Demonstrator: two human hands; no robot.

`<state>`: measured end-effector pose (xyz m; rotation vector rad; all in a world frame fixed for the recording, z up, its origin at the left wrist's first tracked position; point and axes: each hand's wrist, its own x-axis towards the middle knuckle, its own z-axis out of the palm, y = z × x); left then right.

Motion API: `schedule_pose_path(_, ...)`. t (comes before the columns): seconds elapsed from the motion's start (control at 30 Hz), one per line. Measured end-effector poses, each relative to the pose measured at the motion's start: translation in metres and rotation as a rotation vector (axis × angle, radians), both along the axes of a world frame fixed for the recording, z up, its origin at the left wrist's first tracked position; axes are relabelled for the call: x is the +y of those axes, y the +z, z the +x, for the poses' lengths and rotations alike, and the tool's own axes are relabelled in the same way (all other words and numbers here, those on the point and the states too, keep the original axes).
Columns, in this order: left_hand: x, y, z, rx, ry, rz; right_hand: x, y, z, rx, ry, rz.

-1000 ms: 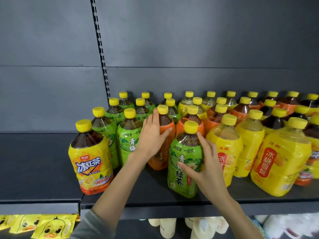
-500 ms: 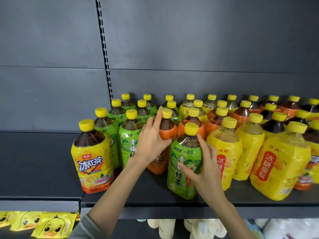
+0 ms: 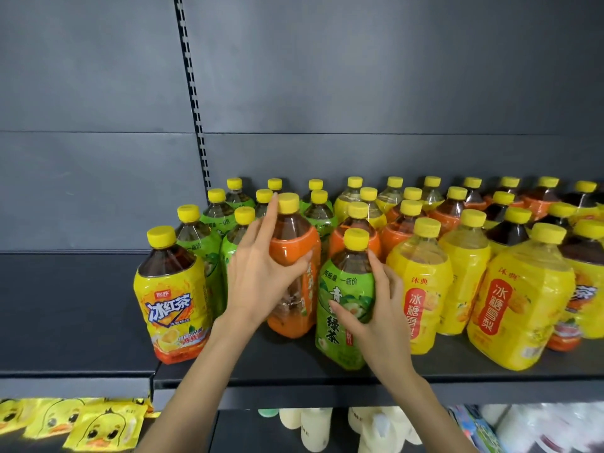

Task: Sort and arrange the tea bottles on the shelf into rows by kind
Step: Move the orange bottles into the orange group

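Dark grey back panel (image 3: pixel 359 76) w/ a slotted upright (image 3: pixel 192 93) fills the top half; below it a dark shelf (image 3: pixel 81 305), cut off both sides. The right two-thirds holds yellow-capped tea bottles, all upright w/ caps up. Rear rows overlap, so no exact count there, and the far-right ones are cropped. In front are 3 big yellow pear-drink bottles (image 3: pixel 519 308), w/ 1 yellow iced-tea bottle (image 3: pixel 173 302) alone at front left. Approx 8 green-label bottles (image 3: pixel 199 243) stand behind it, their labels mostly hidden. 1 orange-label bottle (image 3: pixel 294 253) stands front-centre w/ its long axis vertical. Can't tell if its base touches the shelf. Just beside it, at the shelf's front edge, is 1 green tea bottle (image 3: pixel 343 289), cap up, label facing the camera. L hand (image 3: pixel 261 276) grips the orange one, thumb across the front and index finger straight up by the cap. R hand (image 3: pixel 382 308) wraps the green one, thumb on the label, fingers curled round its right side. On the lower level are 3 duck-print packets (image 3: pixel 101 426), the leftmost cropped, and pale bottles (image 3: pixel 313 423), blurred and partly hidden.
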<state>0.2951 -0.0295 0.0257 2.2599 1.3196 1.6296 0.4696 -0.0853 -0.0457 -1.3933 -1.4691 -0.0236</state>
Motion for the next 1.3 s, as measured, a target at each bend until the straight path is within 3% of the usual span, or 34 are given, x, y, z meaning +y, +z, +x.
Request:
schedule_pose_path(0.43, -0.026, -0.029, -0.057, -0.108, -0.032, -0.056, 0.018, 0.005, -0.022, 0.169, 0.322, -0.067)
schedule_pose_path(0.67, -0.027, -0.037, -0.059, -0.117, -0.007, -0.159, 0.048, 0.006, -0.043, -0.097, 0.067, -0.007)
schedule_pose_path(0.87, -0.029, -0.052, -0.054, -0.077, 0.041, -0.102, 0.059, -0.003, -0.057, -0.467, -0.043, 0.052)
schedule_pose_path(1.3, -0.031, -0.06, -0.056, -0.088, 0.062, -0.08, 0.089, -0.008, -0.058, -0.43, -0.022, -0.05)
